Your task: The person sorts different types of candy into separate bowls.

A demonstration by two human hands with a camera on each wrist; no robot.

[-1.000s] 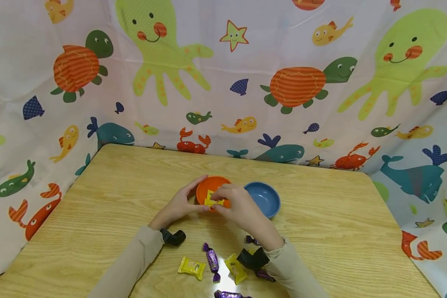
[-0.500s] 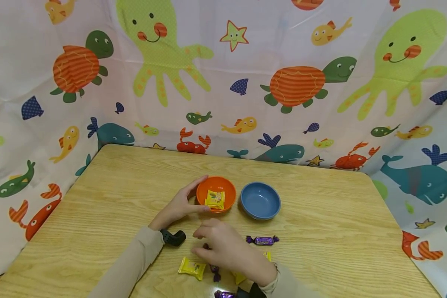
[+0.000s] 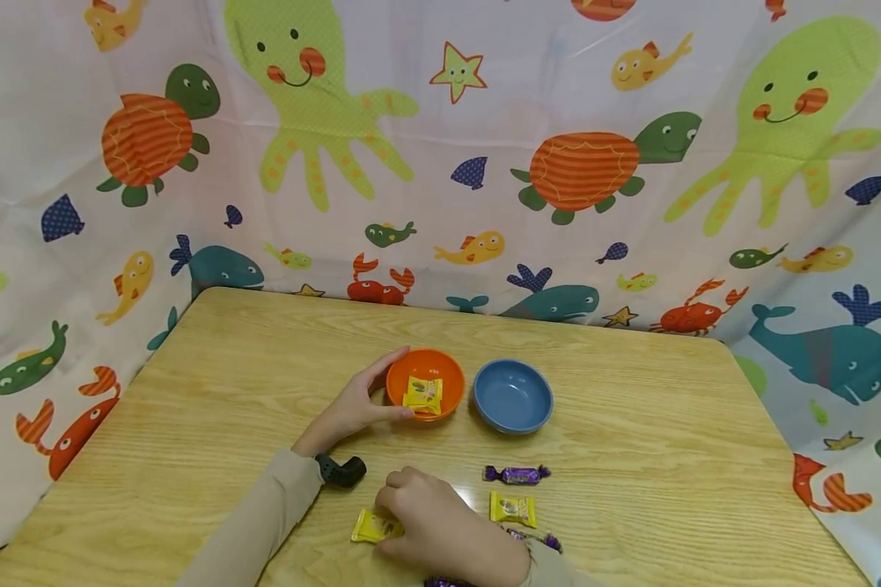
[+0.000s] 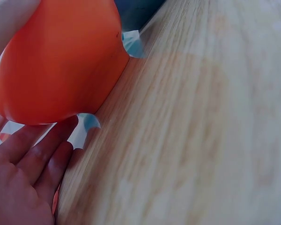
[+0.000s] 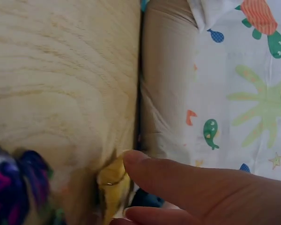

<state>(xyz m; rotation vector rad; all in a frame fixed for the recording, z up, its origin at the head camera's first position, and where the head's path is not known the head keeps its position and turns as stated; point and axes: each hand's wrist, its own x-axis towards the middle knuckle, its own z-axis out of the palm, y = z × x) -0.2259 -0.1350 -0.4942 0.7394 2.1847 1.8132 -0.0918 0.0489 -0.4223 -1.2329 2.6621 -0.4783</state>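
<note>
My left hand (image 3: 352,410) holds the orange bowl (image 3: 449,368) by its left side, thumb at the near rim and fingers round the outside. In the left wrist view the bowl's outer wall (image 4: 61,61) fills the upper left. Yellow wrapped candies (image 3: 422,393) lie inside the bowl. Near the table's front, my right hand (image 3: 444,526) has its thumb and fingers at the right end of another yellow wrapped candy (image 3: 370,528), which lies on the table. The right wrist view shows the thumb against that candy (image 5: 112,183); the other fingertips are mostly hidden.
A blue bowl (image 3: 514,395) stands right of the orange one, with nothing in it. A purple wrapped candy (image 3: 517,474) and a yellow one (image 3: 512,509) lie on the wooden table (image 3: 653,440). More purple candies (image 3: 551,541) are partly covered by the right hand. A patterned curtain (image 3: 426,163) hangs behind.
My right hand has left the orange bowl, where it had a yellow candy in its fingers, and moved down to the yellow candy near the front. My left hand stays at the bowl.
</note>
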